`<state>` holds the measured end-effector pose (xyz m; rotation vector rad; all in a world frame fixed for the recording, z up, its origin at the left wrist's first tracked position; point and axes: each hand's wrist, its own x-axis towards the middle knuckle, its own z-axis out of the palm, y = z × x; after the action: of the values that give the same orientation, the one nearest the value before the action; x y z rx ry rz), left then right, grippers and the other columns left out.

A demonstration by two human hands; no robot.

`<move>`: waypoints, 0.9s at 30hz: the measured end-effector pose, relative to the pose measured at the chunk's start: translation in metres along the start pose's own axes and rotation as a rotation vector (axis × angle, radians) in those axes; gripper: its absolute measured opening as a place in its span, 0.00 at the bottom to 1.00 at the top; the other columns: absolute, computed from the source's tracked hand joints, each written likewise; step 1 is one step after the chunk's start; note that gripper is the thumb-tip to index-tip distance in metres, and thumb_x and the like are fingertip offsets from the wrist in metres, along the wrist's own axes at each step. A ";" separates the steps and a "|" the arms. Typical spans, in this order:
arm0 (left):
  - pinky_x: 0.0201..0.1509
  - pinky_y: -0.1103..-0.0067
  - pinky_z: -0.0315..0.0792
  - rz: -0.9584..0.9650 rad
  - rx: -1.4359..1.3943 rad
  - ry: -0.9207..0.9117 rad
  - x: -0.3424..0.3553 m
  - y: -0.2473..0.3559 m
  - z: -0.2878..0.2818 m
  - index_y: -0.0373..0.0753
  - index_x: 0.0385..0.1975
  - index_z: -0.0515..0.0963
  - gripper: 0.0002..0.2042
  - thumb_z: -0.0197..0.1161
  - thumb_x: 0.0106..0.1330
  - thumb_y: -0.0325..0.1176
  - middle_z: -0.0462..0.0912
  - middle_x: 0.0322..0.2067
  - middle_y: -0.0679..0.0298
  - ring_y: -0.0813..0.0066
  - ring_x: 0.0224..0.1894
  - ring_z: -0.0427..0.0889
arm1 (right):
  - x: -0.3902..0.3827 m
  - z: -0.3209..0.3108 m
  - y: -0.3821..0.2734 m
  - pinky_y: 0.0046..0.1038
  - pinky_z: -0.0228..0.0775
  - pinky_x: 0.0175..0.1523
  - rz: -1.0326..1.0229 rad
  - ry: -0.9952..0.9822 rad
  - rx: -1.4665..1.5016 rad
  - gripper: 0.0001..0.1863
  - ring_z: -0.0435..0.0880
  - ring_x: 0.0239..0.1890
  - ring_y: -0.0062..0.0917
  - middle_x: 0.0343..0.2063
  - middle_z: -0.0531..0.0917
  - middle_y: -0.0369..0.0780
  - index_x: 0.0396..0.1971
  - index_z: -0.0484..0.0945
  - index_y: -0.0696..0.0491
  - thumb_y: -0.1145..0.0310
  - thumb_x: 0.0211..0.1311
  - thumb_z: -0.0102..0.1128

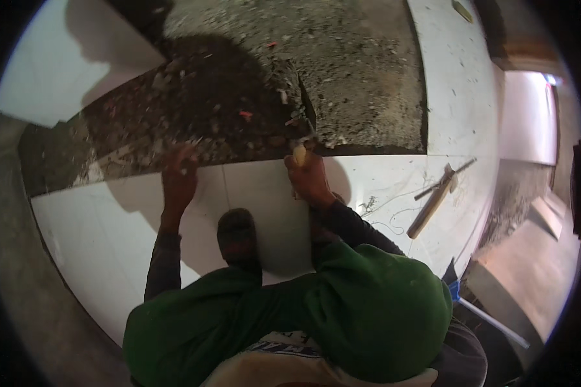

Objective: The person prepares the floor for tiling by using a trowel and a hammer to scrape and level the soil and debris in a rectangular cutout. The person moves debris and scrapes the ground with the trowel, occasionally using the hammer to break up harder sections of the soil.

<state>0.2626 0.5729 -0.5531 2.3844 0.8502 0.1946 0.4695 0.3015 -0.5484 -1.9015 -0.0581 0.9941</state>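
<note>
My right hand (308,173) grips the pale handle of a trowel (300,155), whose narrow metal blade points away from me into grey-brown rubble (342,97) beside the edge of the white floor tiles (77,238). My left hand (179,169) is at that same tile edge, over or touching the shadowed debris, with its fingers loosely bent and slightly apart; nothing is visible in them. A hammer-like tool with a wooden handle (426,213) and a metal crosspiece lies on the tiles to my right, near some thin string.
My dark shoes and green-clad knees are below. Tiles (458,84) border the rubble on the right, and a white slab (58,71) sits at upper left. A long pole with a blue part (490,319) and cut pale boards (516,284) lie at right.
</note>
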 end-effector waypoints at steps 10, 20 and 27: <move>0.66 0.56 0.76 0.051 -0.120 0.212 0.015 -0.029 -0.001 0.36 0.59 0.81 0.16 0.64 0.74 0.32 0.82 0.57 0.47 0.44 0.61 0.82 | 0.047 -0.062 -0.060 0.42 0.76 0.35 -0.611 -0.223 -0.634 0.13 0.83 0.27 0.35 0.27 0.84 0.43 0.38 0.81 0.57 0.62 0.77 0.61; 0.77 0.55 0.63 -0.297 0.246 0.648 -0.071 -0.149 -0.007 0.36 0.68 0.75 0.24 0.65 0.75 0.36 0.75 0.67 0.46 0.46 0.72 0.70 | 0.099 -0.128 -0.070 0.35 0.73 0.34 -0.600 -0.062 -0.994 0.12 0.82 0.31 0.30 0.31 0.82 0.43 0.47 0.78 0.57 0.62 0.78 0.60; 0.79 0.53 0.60 -0.187 -0.085 0.456 0.015 -0.160 -0.016 0.38 0.70 0.75 0.25 0.63 0.77 0.41 0.73 0.71 0.52 0.48 0.74 0.70 | 0.090 0.043 0.039 0.43 0.77 0.46 -0.658 0.212 -0.938 0.18 0.83 0.41 0.39 0.39 0.84 0.47 0.50 0.76 0.60 0.61 0.73 0.66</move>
<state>0.1843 0.6893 -0.6335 2.1946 1.2371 0.7026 0.4880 0.3496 -0.6418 -2.5253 -1.1117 0.2907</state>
